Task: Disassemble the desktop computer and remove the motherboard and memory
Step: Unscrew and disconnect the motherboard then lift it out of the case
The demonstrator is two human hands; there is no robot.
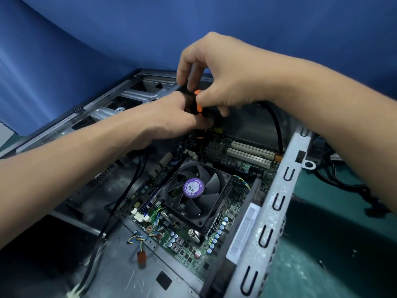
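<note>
An open desktop case (277,203) lies on its side with the green motherboard (189,239) inside. A black CPU fan (193,188) with a purple label sits in the board's middle. Both hands meet above the board's far end on a black and orange screwdriver (196,104) that stands upright, its tip down near the board. My left hand (169,117) grips the lower handle. My right hand (214,82) pinches the top of the handle from above. A memory stick (150,201) lies left of the fan, partly hidden.
White expansion slots (249,154) lie right of the screwdriver tip. A loose black cable (120,201) runs down the case's left side, and a coloured fan lead (139,241) lies on the metal floor. Black cables (352,186) rest on the green mat to the right. A blue wall stands behind.
</note>
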